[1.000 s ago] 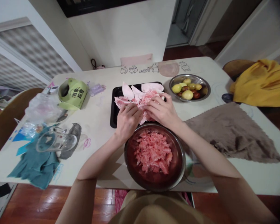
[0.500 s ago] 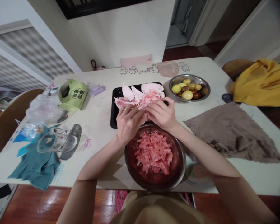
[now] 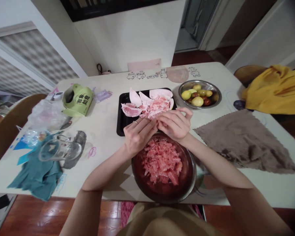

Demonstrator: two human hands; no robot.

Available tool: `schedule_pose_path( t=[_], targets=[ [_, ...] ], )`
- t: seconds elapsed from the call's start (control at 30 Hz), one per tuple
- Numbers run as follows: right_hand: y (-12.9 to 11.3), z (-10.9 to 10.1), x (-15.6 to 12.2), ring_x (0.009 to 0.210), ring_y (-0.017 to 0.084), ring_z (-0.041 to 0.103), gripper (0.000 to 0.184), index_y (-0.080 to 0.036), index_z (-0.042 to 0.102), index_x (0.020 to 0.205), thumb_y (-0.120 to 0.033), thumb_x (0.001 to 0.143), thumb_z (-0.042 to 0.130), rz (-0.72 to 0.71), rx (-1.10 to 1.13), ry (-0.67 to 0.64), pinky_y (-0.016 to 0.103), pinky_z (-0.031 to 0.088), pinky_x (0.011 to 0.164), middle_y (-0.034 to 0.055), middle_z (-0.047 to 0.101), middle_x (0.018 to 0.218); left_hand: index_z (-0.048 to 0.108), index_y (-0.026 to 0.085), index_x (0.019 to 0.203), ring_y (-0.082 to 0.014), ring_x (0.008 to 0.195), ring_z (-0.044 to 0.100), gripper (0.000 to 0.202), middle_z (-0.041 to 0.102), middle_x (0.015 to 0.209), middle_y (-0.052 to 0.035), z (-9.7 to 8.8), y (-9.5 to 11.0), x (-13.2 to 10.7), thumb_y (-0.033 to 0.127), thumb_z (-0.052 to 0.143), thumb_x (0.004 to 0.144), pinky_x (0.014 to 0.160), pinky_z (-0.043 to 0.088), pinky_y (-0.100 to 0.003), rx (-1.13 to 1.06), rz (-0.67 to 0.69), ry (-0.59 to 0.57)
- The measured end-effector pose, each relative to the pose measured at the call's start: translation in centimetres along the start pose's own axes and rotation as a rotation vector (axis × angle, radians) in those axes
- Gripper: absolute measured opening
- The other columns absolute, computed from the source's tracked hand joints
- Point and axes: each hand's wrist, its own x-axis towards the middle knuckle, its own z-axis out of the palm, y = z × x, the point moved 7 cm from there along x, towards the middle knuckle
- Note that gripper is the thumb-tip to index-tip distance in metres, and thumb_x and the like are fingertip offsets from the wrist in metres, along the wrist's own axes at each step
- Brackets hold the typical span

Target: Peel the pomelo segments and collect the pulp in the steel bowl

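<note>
The left hand (image 3: 137, 135) and right hand (image 3: 175, 124) pinch one fruit piece (image 3: 154, 118) over one bowl (image 3: 133, 165) of pink bits (image 3: 162, 162), one tray (image 3: 120, 126) at twelve o'clock.

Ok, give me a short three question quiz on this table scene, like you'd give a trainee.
1. True or false: the round steel bowl of pink fruit flesh sits nearer the person than the black rectangular tray.
2. What lies on the pale table to the right of the right hand? A brown cloth; B red towel; C wooden board.
3. Both hands pinch a pink fruit piece; which one wears a thin ring?
Key: 1 true. 2 A. 3 the left hand.
</note>
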Motion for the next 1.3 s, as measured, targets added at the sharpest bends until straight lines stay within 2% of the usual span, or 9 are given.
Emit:
schedule_pose_path(
  t=[0.27,0.4,0.53,0.77,0.83,0.93,1.07,1.1,1.3],
  targets=[
    [0.0,-0.5,0.8,0.077,0.015,0.072,0.003,-0.024,0.072,0.09,-0.023,0.092,0.07,0.051,0.133,0.053,0.038,0.042,0.087,-0.0026,0.08,0.085,0.07,0.018,0.1,-0.0137,0.073,0.073,0.01,0.076,0.084,-0.0017,-0.3,0.2,0.3,0.018,0.074,0.09,0.064,0.053,-0.025,-0.025,0.021,0.053],
    [0.1,-0.6,0.8,0.076,0.015,0.072,0.003,-0.024,0.07,0.089,-0.023,0.093,0.069,0.081,0.166,0.063,0.038,0.044,0.086,-0.0021,0.079,0.085,0.07,0.017,0.099,-0.0137,0.071,0.073,0.011,0.077,0.083,-0.0016,-0.3,0.2,0.3,0.018,0.075,0.089,0.063,0.054,-0.025,-0.028,0.024,0.07],
    [1.3,-0.8,1.3,0.075,0.016,0.073,0.007,-0.025,0.069,0.088,-0.023,0.093,0.066,0.183,0.19,0.06,0.039,0.044,0.089,-0.0028,0.079,0.083,0.071,0.017,0.097,-0.0127,0.069,0.073,0.011,0.077,0.083,-0.0013,-0.5,0.0,0.4,0.016,0.076,0.088,0.059,0.052,-0.024,-0.016,0.006,0.088],
    [2.8,-0.8,1.9,0.08,0.018,0.073,0.007,-0.025,0.067,0.087,-0.025,0.093,0.064,0.306,0.233,0.06,0.042,0.044,0.091,-0.0018,0.078,0.086,0.071,0.019,0.088,-0.009,0.063,0.07,0.006,0.075,0.075,0.0027,-1.0,-0.8,1.1,0.014,0.072,0.088,0.059,0.052,-0.021,-0.011,-0.068,0.122],
    [2.8,-0.7,1.9,0.085,0.02,0.074,0.004,-0.025,0.068,0.093,-0.027,0.092,0.065,0.304,0.24,0.044,0.044,0.043,0.093,0.0001,0.078,0.091,0.071,0.019,0.088,-0.0085,0.061,0.068,0.005,0.075,0.074,0.0029,-1.1,-0.9,1.3,0.015,0.073,0.088,0.057,0.05,-0.021,0.001,-0.075,0.125],
    [2.5,-0.4,1.9,0.092,0.022,0.074,0.014,-0.027,0.071,0.103,-0.034,0.091,0.071,0.246,0.195,0.007,0.047,0.042,0.095,0.0007,0.08,0.098,0.071,0.018,0.088,-0.0087,0.061,0.067,0.005,0.075,0.075,0.002,-1.2,-1.0,1.3,0.015,0.075,0.087,0.056,0.05,-0.021,0.011,-0.073,0.119],
    [2.6,-0.4,1.8,0.088,0.02,0.073,0.004,-0.032,0.075,0.094,-0.034,0.094,0.071,0.247,0.149,-0.013,0.046,0.041,0.095,-0.0049,0.08,0.089,0.071,0.018,0.09,-0.0091,0.064,0.069,0.005,0.076,0.077,0.0018,-1.0,-1.2,1.3,0.014,0.073,0.088,0.057,0.05,-0.021,0.011,-0.073,0.099],
    [2.7,-0.3,1.8,0.086,0.019,0.073,0.007,-0.032,0.075,0.092,-0.033,0.095,0.069,0.264,0.15,-0.033,0.046,0.041,0.095,-0.0054,0.08,0.087,0.072,0.018,0.091,-0.0094,0.066,0.07,0.005,0.077,0.079,0.0015,-0.9,-1.3,1.3,0.014,0.072,0.089,0.059,0.052,-0.02,-0.005,-0.082,0.087],
    [2.2,-0.4,2.1,0.084,0.017,0.074,0.015,-0.026,0.073,0.088,-0.03,0.099,0.064,0.258,0.117,-0.09,0.043,0.041,0.094,-0.0036,0.081,0.087,0.074,0.018,0.102,-0.0104,0.077,0.072,0.011,0.076,0.089,-0.0019,0.2,-1.9,1.5,0.021,0.067,0.094,0.073,0.061,-0.021,-0.235,-0.283,-0.023]
  ],
)
